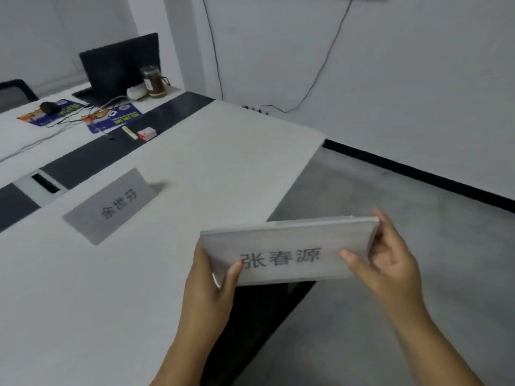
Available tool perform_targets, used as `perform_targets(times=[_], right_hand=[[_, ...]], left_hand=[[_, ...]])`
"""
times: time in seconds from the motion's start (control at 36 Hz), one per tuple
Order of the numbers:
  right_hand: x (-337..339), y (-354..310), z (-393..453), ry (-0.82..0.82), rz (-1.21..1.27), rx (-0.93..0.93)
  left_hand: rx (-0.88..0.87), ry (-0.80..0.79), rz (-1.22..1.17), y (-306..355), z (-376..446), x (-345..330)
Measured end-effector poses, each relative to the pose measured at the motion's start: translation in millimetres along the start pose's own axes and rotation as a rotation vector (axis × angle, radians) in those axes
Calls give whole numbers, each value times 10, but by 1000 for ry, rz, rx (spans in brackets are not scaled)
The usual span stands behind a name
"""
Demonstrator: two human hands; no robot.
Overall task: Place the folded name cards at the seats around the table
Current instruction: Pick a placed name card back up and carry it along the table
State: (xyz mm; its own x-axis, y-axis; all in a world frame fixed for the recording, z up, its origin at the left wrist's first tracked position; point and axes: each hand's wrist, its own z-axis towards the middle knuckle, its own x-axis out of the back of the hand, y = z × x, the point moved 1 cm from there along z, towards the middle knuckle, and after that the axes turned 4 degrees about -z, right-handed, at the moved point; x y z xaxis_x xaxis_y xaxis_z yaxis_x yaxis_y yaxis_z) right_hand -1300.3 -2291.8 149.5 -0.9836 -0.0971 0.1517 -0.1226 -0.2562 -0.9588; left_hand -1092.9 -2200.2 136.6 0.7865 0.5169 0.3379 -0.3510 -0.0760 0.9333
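Note:
I hold a stack of folded white name cards (pixel 284 243) in the air over the table's right edge, printed characters facing me. My left hand (pixel 211 280) grips its lower left corner, thumb on the front. My right hand (pixel 387 257) holds the right end, thumb on the front and fingers behind. One folded name card (pixel 111 207) stands on the white table (pixel 209 162) to the left, its printed face toward me.
A dark strip (pixel 117 151) with a cable hatch runs along the table's middle. Beyond it are a laptop (pixel 119 65), a jar (pixel 154 82), a mouse (pixel 50 107) on colourful mats, cables and a small red box (pixel 146 133). Grey floor lies to the right.

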Motion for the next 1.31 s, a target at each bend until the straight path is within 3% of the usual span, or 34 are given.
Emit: perform_targets(times=[0.17,0.25,0.5,0.67,0.86,1.11,1.31], right_hand=[[1627,547,57,259,-113,-117],[2242,804,21,355,-184,-186],[3047,1533,124,421,-321,-487],[3184,2044,954,379,-374,-548],[3359,2327,2687,341,-400,-495],[3554,2725,4548,254,-366,-498],[3348,3228,6113,35,-361,-443]], left_hand=[[-72,-270,-42,461,46,-1694],[-9,-408,-31,523,-4,-2348],[232,-624,77,316,113,-3560],[393,-541,40,85,772,-4125],[327,-569,-55,255,2180,-4934],[295,-470,-59,466,3775,-5716],[442,-314,-34,178,4749,-6142]])
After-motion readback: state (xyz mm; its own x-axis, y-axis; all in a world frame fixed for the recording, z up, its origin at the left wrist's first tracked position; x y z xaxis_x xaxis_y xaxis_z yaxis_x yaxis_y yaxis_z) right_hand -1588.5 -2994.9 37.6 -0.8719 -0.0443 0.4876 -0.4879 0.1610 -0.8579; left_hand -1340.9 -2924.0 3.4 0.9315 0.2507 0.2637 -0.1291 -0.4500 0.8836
